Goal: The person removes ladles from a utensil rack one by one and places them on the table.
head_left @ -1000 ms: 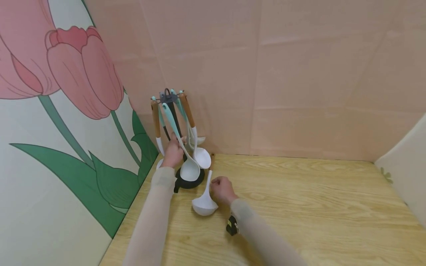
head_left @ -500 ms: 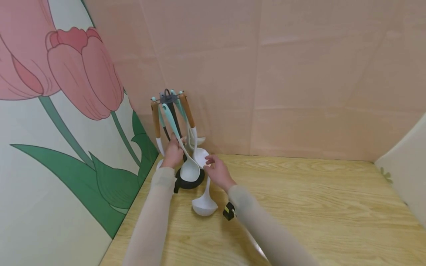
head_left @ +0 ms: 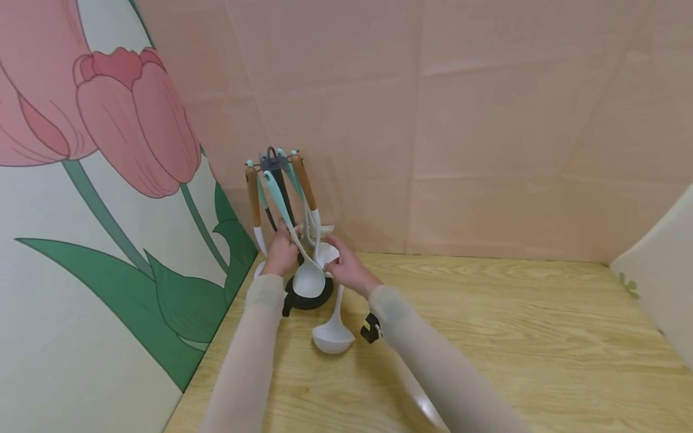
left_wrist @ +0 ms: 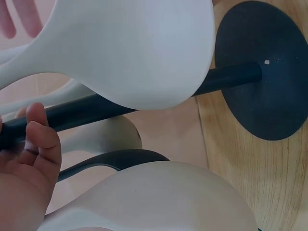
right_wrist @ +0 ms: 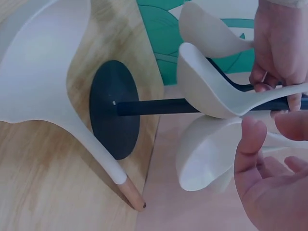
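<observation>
A utensil rack with a black pole (left_wrist: 86, 113) and round black base (right_wrist: 103, 115) stands upright on the table. My left hand (head_left: 281, 249) grips the pole, fingers curled round it. Several utensils hang from the top hooks (head_left: 273, 160), among them a pale ladle with a teal handle (head_left: 277, 192) at the front and a white ladle with a brown handle (head_left: 305, 180) to its right. Beside that white ladle's bowl is my right hand (head_left: 351, 269), thumb and forefinger spread apart, holding nothing. Another white ladle (head_left: 332, 337) lies on the table below it.
The wood-grain table (head_left: 514, 337) extends right. A tulip-printed panel (head_left: 108, 288) stands close on the left, a pinkish wall (head_left: 487, 132) behind, and a pale panel (head_left: 663, 282) at the far right. A small black device (head_left: 370, 329) sits at my right wrist.
My right hand has moved up and slightly left from beside the lying ladle to the hanging white ladle's bowl. The left hand stays on the pole.
</observation>
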`<action>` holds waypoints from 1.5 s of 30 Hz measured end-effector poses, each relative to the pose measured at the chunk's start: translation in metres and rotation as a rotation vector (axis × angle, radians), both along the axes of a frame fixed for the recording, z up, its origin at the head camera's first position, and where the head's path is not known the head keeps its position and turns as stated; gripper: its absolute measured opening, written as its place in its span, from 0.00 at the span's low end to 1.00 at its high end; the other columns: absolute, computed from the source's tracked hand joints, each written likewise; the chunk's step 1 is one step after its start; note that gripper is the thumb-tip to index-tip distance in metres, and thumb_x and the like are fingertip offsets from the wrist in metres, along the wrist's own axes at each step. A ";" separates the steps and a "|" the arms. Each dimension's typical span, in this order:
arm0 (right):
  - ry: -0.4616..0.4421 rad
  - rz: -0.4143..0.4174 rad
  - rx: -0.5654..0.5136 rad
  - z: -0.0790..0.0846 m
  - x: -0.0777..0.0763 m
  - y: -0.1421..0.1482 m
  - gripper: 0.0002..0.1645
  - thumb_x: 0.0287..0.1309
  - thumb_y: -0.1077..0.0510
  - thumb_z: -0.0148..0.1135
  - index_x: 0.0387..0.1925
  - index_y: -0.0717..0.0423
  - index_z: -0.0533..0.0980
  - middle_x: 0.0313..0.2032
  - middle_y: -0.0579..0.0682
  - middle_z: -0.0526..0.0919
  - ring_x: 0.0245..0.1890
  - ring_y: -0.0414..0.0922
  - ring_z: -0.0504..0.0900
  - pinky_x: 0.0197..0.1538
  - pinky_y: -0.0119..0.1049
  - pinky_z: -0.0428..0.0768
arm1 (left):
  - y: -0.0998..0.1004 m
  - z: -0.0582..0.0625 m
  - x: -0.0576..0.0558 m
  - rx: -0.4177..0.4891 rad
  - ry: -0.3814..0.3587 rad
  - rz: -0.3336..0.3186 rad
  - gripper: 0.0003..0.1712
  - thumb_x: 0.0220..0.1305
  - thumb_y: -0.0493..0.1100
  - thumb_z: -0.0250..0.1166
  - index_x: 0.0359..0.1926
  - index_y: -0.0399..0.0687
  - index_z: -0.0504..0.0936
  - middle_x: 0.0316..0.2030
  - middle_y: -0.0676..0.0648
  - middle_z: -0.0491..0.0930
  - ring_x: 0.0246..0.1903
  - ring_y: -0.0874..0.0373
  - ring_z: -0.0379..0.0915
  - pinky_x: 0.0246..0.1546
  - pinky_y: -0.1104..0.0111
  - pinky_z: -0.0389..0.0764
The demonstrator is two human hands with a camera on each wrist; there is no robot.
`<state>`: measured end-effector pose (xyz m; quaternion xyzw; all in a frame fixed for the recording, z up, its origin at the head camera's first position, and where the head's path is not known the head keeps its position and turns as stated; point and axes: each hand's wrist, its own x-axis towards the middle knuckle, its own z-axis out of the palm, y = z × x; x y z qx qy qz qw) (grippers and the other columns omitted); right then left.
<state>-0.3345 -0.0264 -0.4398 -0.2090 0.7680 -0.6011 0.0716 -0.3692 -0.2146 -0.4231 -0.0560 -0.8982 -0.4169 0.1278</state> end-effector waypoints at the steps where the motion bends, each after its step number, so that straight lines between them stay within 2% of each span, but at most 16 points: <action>1: -0.010 0.016 -0.015 0.001 -0.001 0.000 0.43 0.55 0.73 0.51 0.71 0.55 0.50 0.69 0.54 0.57 0.35 0.50 0.79 0.30 0.36 0.77 | 0.000 0.000 0.001 -0.002 0.001 0.001 0.16 0.73 0.44 0.45 0.56 0.41 0.59 0.43 0.35 0.76 0.39 0.46 0.71 0.40 0.56 0.73; 6: -0.064 0.071 -0.034 0.005 -0.004 -0.001 0.44 0.58 0.71 0.51 0.72 0.47 0.47 0.69 0.49 0.56 0.41 0.56 0.78 0.30 0.40 0.78 | 0.000 0.002 0.004 -0.024 0.003 -0.001 0.17 0.73 0.44 0.45 0.57 0.40 0.60 0.45 0.35 0.76 0.41 0.47 0.72 0.41 0.56 0.73; 8: -0.075 0.081 -0.027 0.007 -0.003 -0.001 0.44 0.59 0.70 0.52 0.72 0.43 0.47 0.69 0.47 0.57 0.41 0.55 0.77 0.30 0.39 0.77 | 0.000 0.003 0.004 -0.023 0.000 -0.002 0.16 0.73 0.44 0.45 0.56 0.42 0.59 0.45 0.36 0.76 0.41 0.47 0.71 0.42 0.56 0.73; 13: -0.094 0.116 -0.031 0.014 -0.003 -0.001 0.45 0.60 0.70 0.52 0.72 0.44 0.45 0.69 0.52 0.57 0.38 0.54 0.75 0.33 0.44 0.78 | -0.001 0.003 0.004 -0.014 -0.002 -0.009 0.16 0.73 0.47 0.44 0.56 0.45 0.60 0.44 0.38 0.76 0.42 0.47 0.71 0.42 0.56 0.72; 15: -0.087 0.115 -0.027 0.014 -0.004 -0.001 0.45 0.60 0.70 0.52 0.72 0.44 0.45 0.69 0.54 0.57 0.38 0.56 0.74 0.33 0.45 0.78 | -0.002 0.004 0.005 -0.006 -0.011 -0.011 0.16 0.73 0.47 0.45 0.55 0.43 0.61 0.43 0.37 0.76 0.40 0.48 0.71 0.40 0.57 0.72; 18: -0.058 0.085 -0.024 0.009 -0.005 -0.003 0.44 0.60 0.69 0.53 0.71 0.42 0.49 0.69 0.51 0.58 0.38 0.59 0.74 0.30 0.38 0.76 | -0.003 0.005 0.008 0.077 -0.081 -0.034 0.19 0.73 0.49 0.45 0.58 0.43 0.63 0.45 0.37 0.76 0.35 0.48 0.71 0.34 0.60 0.72; 21: -0.044 0.081 -0.047 0.008 -0.005 -0.006 0.41 0.59 0.70 0.53 0.70 0.44 0.51 0.69 0.49 0.57 0.40 0.63 0.74 0.28 0.35 0.75 | -0.004 0.002 0.012 0.206 -0.193 -0.037 0.24 0.74 0.52 0.42 0.63 0.46 0.63 0.51 0.38 0.74 0.33 0.48 0.73 0.30 0.66 0.72; 24: -0.028 0.101 -0.077 0.008 -0.004 -0.009 0.41 0.59 0.71 0.52 0.69 0.46 0.51 0.69 0.49 0.56 0.41 0.66 0.74 0.26 0.35 0.74 | -0.005 -0.001 0.017 0.293 -0.267 -0.023 0.27 0.75 0.54 0.34 0.68 0.49 0.60 0.55 0.38 0.72 0.43 0.46 0.76 0.36 0.68 0.74; 28: -0.014 0.118 -0.099 0.008 -0.004 -0.013 0.43 0.58 0.71 0.50 0.71 0.45 0.48 0.68 0.53 0.57 0.41 0.66 0.74 0.26 0.34 0.74 | -0.003 0.004 0.026 0.385 -0.287 0.001 0.34 0.74 0.58 0.26 0.69 0.46 0.56 0.56 0.33 0.71 0.52 0.42 0.73 0.47 0.61 0.74; 31: -0.020 0.101 -0.097 0.009 -0.004 -0.014 0.45 0.59 0.71 0.50 0.71 0.41 0.46 0.68 0.52 0.58 0.40 0.62 0.75 0.26 0.34 0.74 | -0.001 0.008 0.035 0.399 -0.248 0.031 0.41 0.70 0.65 0.23 0.66 0.39 0.59 0.54 0.31 0.72 0.52 0.40 0.72 0.52 0.56 0.71; 33: -0.023 0.086 -0.092 0.009 -0.004 -0.013 0.45 0.59 0.70 0.51 0.71 0.40 0.46 0.67 0.51 0.59 0.38 0.57 0.76 0.27 0.35 0.74 | 0.001 0.011 0.042 0.357 -0.187 0.062 0.44 0.69 0.67 0.23 0.57 0.36 0.67 0.46 0.32 0.75 0.45 0.39 0.74 0.47 0.56 0.72; 36: -0.019 0.072 -0.087 0.010 -0.002 -0.013 0.45 0.59 0.70 0.51 0.72 0.41 0.46 0.66 0.51 0.60 0.37 0.50 0.76 0.27 0.35 0.74 | 0.005 0.013 0.050 0.222 0.000 0.181 0.38 0.71 0.65 0.28 0.44 0.38 0.70 0.37 0.37 0.75 0.38 0.41 0.71 0.41 0.56 0.70; 38: -0.014 0.066 -0.092 0.011 -0.001 -0.012 0.44 0.58 0.70 0.50 0.72 0.43 0.47 0.66 0.52 0.61 0.37 0.49 0.76 0.27 0.35 0.74 | 0.009 0.015 0.055 0.147 0.145 0.277 0.30 0.72 0.61 0.34 0.41 0.39 0.69 0.34 0.39 0.74 0.35 0.42 0.70 0.38 0.54 0.70; 40: -0.011 0.061 -0.089 0.011 0.000 -0.012 0.43 0.59 0.70 0.50 0.71 0.44 0.49 0.65 0.53 0.61 0.39 0.51 0.77 0.28 0.35 0.74 | 0.014 0.018 0.059 0.089 0.270 0.386 0.23 0.72 0.56 0.41 0.43 0.40 0.69 0.34 0.39 0.74 0.36 0.42 0.71 0.39 0.54 0.70; 43: -0.015 0.059 -0.068 0.012 0.001 -0.011 0.39 0.61 0.67 0.50 0.70 0.45 0.51 0.65 0.52 0.62 0.43 0.53 0.77 0.29 0.34 0.75 | 0.020 0.024 0.064 0.038 0.373 0.467 0.18 0.69 0.51 0.48 0.38 0.40 0.71 0.28 0.42 0.75 0.30 0.45 0.73 0.33 0.56 0.72; 45: -0.015 0.059 -0.049 0.012 0.002 -0.011 0.37 0.63 0.66 0.51 0.70 0.45 0.53 0.64 0.51 0.63 0.45 0.54 0.77 0.31 0.35 0.76 | 0.024 0.029 0.067 0.006 0.396 0.467 0.16 0.69 0.50 0.50 0.34 0.41 0.73 0.24 0.43 0.76 0.25 0.47 0.74 0.28 0.57 0.72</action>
